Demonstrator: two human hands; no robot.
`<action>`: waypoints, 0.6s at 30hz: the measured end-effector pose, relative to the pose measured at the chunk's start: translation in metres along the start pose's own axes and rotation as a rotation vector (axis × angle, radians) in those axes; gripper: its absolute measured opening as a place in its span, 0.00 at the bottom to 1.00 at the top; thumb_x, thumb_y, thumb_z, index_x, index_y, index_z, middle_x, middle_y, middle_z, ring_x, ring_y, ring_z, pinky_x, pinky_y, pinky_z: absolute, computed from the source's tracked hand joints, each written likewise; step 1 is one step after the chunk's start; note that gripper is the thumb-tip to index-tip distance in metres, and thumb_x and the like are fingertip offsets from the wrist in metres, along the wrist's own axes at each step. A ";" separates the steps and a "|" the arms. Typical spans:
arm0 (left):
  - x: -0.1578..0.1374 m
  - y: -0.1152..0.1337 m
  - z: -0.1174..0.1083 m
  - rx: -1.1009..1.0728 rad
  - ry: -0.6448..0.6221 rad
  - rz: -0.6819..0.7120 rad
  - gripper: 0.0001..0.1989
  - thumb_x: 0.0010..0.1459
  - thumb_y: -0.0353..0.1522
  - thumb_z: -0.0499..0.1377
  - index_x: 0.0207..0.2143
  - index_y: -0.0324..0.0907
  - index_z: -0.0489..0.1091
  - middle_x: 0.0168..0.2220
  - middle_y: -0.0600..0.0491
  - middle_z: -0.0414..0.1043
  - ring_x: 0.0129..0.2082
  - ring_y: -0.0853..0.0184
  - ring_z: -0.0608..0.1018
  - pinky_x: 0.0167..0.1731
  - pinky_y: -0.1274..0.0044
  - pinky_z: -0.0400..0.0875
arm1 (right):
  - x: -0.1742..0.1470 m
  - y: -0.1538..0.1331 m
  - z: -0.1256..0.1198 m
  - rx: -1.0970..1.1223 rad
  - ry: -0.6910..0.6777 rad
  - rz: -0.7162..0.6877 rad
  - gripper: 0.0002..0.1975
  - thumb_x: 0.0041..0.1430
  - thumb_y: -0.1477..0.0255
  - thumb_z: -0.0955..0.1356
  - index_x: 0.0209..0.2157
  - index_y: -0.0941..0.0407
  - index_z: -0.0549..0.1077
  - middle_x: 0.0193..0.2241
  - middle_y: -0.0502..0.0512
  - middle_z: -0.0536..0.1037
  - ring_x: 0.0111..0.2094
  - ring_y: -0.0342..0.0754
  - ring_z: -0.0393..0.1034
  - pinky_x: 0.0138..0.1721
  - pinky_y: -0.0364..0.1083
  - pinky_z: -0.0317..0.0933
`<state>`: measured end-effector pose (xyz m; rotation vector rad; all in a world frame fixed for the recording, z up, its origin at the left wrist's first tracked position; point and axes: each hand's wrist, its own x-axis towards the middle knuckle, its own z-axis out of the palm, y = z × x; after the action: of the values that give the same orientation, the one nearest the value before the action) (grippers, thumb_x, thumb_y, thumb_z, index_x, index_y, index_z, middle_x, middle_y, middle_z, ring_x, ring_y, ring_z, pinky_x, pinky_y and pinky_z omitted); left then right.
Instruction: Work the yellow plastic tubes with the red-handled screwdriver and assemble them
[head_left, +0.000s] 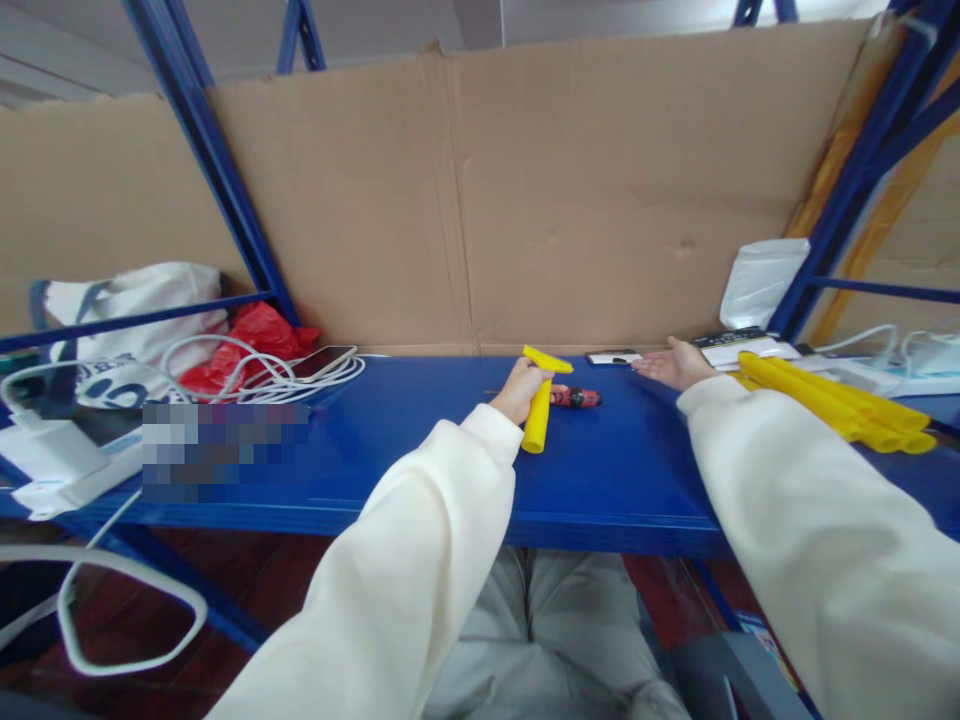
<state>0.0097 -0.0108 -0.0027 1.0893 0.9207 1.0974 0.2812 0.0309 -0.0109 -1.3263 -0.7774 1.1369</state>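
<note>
My left hand (519,391) is closed around a yellow T-shaped piece (536,425), whose round handle slants down toward me and whose short crossbar points to the upper right. Just behind it lies a red-and-black screwdriver (581,398), partly hidden by the piece and the hand. My right hand (677,366) is open and palm up with fingers stretched out, holding nothing. Its fingertips reach a small black-and-white flat item (613,358) near the back edge; whether they touch cannot be told. Several yellow tube-like pieces (840,402) lie beside my right forearm.
A blue tabletop (420,450) runs below a cardboard wall (360,200). At left are a white cloth bag (165,300), a red plastic bag (262,330), coiled white cables (322,375) and a power strip (90,480). Blue rack posts (225,190) frame both sides.
</note>
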 end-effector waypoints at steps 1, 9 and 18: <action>0.000 0.000 0.000 0.009 0.003 -0.001 0.19 0.57 0.18 0.52 0.50 0.40 0.60 0.49 0.42 0.72 0.29 0.67 0.81 0.18 0.83 0.66 | 0.001 0.001 -0.002 -0.011 0.013 0.008 0.34 0.68 0.62 0.47 0.64 0.71 0.55 0.58 0.80 0.66 0.56 0.56 0.68 0.49 0.51 0.68; -0.002 0.002 0.000 0.031 0.008 -0.012 0.19 0.58 0.18 0.51 0.50 0.39 0.59 0.48 0.41 0.72 0.27 0.68 0.81 0.17 0.83 0.65 | -0.003 0.003 0.005 -0.058 0.037 0.030 0.33 0.68 0.63 0.47 0.64 0.72 0.54 0.60 0.80 0.63 0.59 0.54 0.65 0.52 0.49 0.66; 0.001 0.000 0.000 0.035 -0.001 -0.013 0.19 0.57 0.19 0.51 0.50 0.40 0.59 0.48 0.42 0.72 0.29 0.67 0.81 0.18 0.83 0.66 | -0.002 0.006 0.007 -0.097 0.012 0.010 0.29 0.69 0.63 0.48 0.61 0.67 0.56 0.59 0.80 0.64 0.51 0.52 0.73 0.46 0.48 0.70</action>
<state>0.0097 -0.0097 -0.0031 1.1113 0.9482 1.0734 0.2731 0.0307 -0.0156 -1.4176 -0.8272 1.1097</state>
